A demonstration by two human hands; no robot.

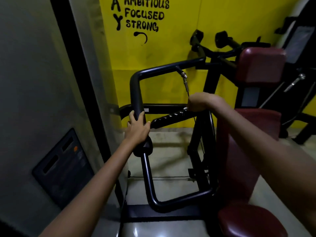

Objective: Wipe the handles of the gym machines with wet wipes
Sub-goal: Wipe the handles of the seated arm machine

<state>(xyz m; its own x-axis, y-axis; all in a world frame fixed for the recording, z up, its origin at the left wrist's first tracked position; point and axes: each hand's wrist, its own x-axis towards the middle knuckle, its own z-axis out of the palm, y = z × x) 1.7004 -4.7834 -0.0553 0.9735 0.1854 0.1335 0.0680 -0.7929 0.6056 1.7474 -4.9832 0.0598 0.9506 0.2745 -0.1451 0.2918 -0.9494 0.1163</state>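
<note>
Gripping handle (168,118) slanting up-right.

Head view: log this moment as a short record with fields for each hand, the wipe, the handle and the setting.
left hand: grips the black frame tube beside the near end of the handle
right hand: closed over the far end of the ribbed handle
wet wipe: only a white sliver shows under the right hand
setting: yellow wall, maroon seat pads

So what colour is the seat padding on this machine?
Dark red, maroon-like; the seat padding shows in the head view, the only one.
</note>
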